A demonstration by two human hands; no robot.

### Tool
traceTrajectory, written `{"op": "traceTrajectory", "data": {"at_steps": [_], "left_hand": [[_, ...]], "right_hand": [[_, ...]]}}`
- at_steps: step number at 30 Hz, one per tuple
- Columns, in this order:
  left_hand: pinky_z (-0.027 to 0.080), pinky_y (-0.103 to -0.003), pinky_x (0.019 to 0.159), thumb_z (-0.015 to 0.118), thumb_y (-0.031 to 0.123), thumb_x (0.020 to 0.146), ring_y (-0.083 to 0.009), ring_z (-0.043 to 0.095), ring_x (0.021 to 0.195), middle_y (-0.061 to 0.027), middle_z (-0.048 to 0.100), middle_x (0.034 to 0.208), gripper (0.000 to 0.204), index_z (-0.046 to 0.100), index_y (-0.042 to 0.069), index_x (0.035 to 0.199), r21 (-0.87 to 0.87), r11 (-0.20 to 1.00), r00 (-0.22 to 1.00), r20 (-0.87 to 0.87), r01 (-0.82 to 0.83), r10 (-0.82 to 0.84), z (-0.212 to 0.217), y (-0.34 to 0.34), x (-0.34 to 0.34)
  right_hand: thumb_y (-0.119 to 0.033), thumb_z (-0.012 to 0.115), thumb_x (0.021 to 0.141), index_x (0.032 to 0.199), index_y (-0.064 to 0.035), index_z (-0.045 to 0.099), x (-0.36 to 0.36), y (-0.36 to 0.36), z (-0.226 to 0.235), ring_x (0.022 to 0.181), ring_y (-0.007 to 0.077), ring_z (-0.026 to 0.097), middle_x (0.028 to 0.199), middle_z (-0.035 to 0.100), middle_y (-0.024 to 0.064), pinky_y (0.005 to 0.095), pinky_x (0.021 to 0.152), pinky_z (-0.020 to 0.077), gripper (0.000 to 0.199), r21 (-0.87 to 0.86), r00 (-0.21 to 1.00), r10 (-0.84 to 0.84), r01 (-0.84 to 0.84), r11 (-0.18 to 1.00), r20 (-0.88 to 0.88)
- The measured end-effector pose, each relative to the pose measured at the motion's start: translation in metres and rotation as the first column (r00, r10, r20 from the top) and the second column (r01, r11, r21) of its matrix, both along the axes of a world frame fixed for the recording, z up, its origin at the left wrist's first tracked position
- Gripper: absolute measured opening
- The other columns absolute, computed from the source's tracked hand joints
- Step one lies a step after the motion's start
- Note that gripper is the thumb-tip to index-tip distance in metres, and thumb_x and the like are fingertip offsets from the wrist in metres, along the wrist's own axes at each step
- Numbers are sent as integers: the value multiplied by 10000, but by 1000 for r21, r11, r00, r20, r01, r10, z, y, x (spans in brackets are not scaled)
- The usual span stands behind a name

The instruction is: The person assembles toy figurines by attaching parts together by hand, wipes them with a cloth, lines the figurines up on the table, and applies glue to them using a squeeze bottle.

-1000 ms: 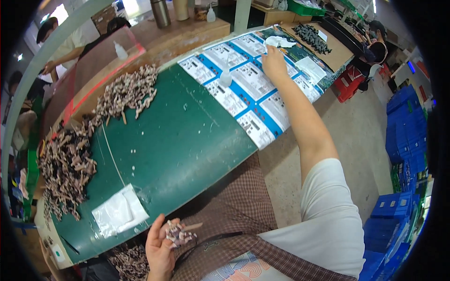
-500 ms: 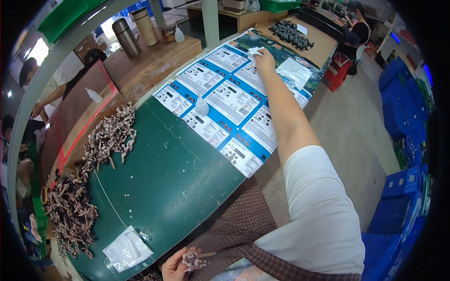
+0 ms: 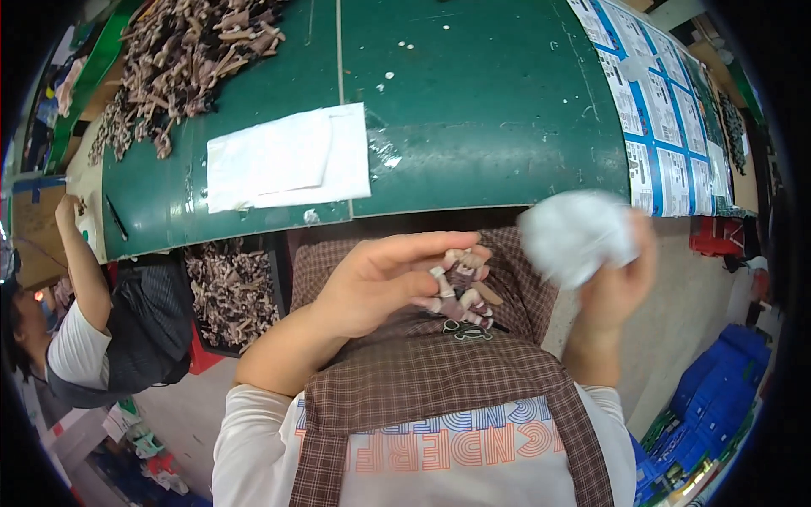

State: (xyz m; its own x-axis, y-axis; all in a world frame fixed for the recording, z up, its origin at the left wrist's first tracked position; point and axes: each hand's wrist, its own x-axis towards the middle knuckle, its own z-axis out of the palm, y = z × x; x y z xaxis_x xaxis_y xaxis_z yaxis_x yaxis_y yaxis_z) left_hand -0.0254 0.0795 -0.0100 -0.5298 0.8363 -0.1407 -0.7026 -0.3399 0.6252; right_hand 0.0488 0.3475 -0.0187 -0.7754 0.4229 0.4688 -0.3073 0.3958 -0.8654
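My left hand (image 3: 367, 283) is in front of my checked apron, with thumb and fingers closed on a small figurine (image 3: 463, 291) in beige and dark purplish brown. The figurine's limbs stick out past my fingertips. To its right, my right hand (image 3: 627, 275) is raised near the table edge. A wadded white cloth (image 3: 570, 237) is held in it; both are smeared by motion. The cloth is apart from the figurine and covers part of the fingers.
The green tabletop (image 3: 481, 118) bears a heap of similar figurines (image 3: 190, 63) and flat white sheets (image 3: 279, 160). Blue-and-white printed sheeting (image 3: 672, 110) covers its right end. Below is a crate of figurines (image 3: 232, 291). A co-worker (image 3: 127, 325) sits left; blue crates (image 3: 710, 393) stand right.
My right hand has come back from the far end of the table to beside my left, bringing the white cloth. My left hand still holds the figurine. The view has turned down toward my lap.
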Motion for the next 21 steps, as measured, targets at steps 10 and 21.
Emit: {"op": "traceTrajectory", "data": {"at_steps": [10, 21], "left_hand": [[466, -330, 993, 553, -1, 933, -223, 559, 1168, -146, 496, 1382, 434, 490, 10, 1362, -328, 869, 893, -383, -369, 235, 4, -52, 49], [509, -262, 870, 536, -34, 924, -138, 605, 1039, -95, 594, 1235, 430, 491, -5, 1350, -167, 929, 927, -240, -330, 287, -11, -70, 51]], "right_hand": [[46, 705, 710, 992, -13, 666, -26, -119, 28, 790, 188, 552, 964, 533, 86, 279, 729, 461, 290, 141, 820, 552, -570, 809, 149], [-44, 671, 658, 940, -101, 737, -39, -136, 48, 840, 219, 541, 938, 544, 92, 291, 718, 429, 295, 316, 652, 698, -756, 573, 295]]}}
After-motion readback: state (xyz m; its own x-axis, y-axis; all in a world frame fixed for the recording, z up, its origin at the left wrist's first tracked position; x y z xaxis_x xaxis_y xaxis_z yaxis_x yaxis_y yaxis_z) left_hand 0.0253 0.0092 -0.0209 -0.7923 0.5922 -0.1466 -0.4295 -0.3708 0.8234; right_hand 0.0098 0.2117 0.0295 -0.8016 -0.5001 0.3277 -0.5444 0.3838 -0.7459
